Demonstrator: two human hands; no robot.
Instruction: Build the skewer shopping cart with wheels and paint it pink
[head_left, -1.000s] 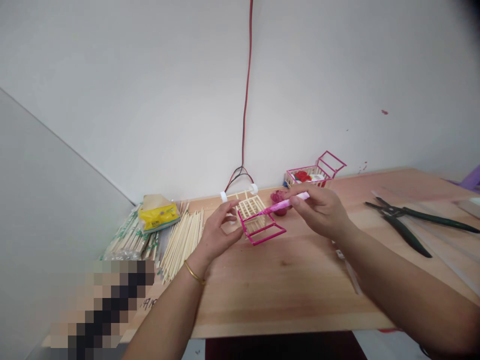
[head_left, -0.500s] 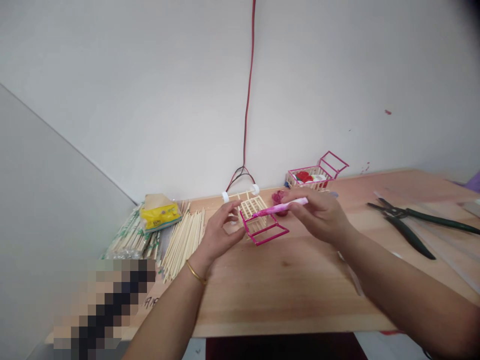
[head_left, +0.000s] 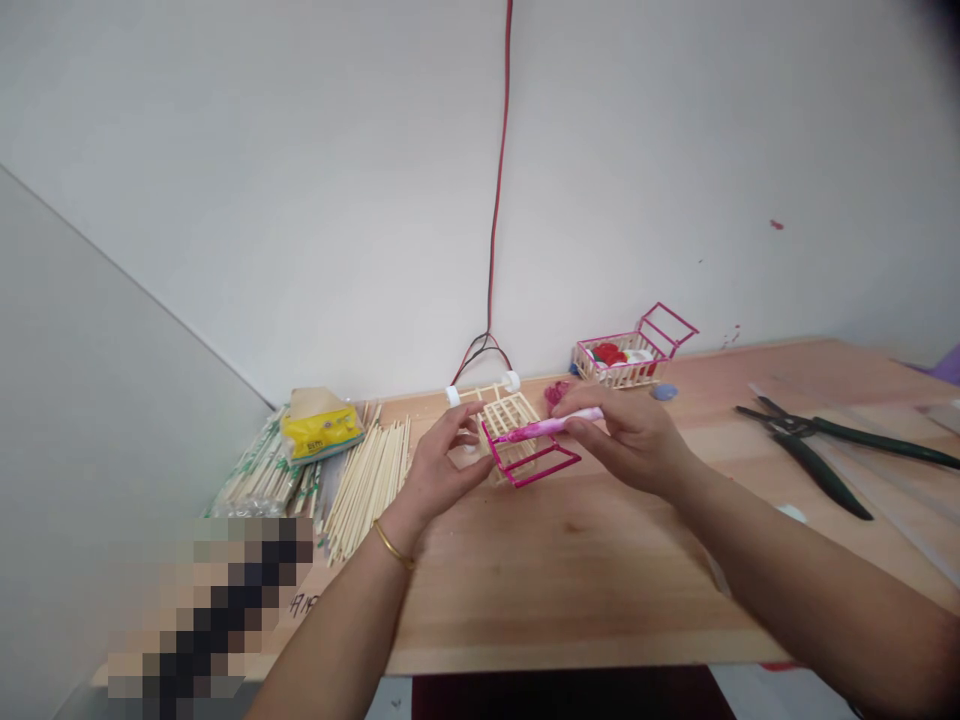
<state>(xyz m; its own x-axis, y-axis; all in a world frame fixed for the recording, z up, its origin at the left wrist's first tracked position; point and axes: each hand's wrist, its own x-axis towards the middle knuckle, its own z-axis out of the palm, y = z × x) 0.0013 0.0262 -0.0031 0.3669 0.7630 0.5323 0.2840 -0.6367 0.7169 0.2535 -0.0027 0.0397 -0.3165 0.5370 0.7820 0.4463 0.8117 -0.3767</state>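
A small cart [head_left: 512, 413] built of pale wooden sticks is tilted above the wooden table, its handle frame painted magenta. My left hand [head_left: 445, 455] grips it from the left between thumb and fingers. In my right hand [head_left: 626, 432] is a slim paintbrush [head_left: 551, 426], white and smeared with pink, pinched between thumb and fingers. The brush's tip meets the magenta top edge of the cart. White wheels [head_left: 512, 381] show at the cart's far end. Partly hidden behind my right hand is something dark pink [head_left: 556, 392], perhaps a paint container.
Bundled sticks [head_left: 255, 470], loose sticks [head_left: 371, 485] and a yellow packet [head_left: 322, 432] lie left. By the wall stands another magenta-edged stick cart [head_left: 622, 362] holding red and white items. Green-handled shears [head_left: 817, 440] rest at right, with a blue lid-like disc [head_left: 664, 392] nearer the middle.
My right hand and the paintbrush have shifted slightly left and down, so the brush tip sits further left along the magenta edge. The cart and my left hand have barely moved.
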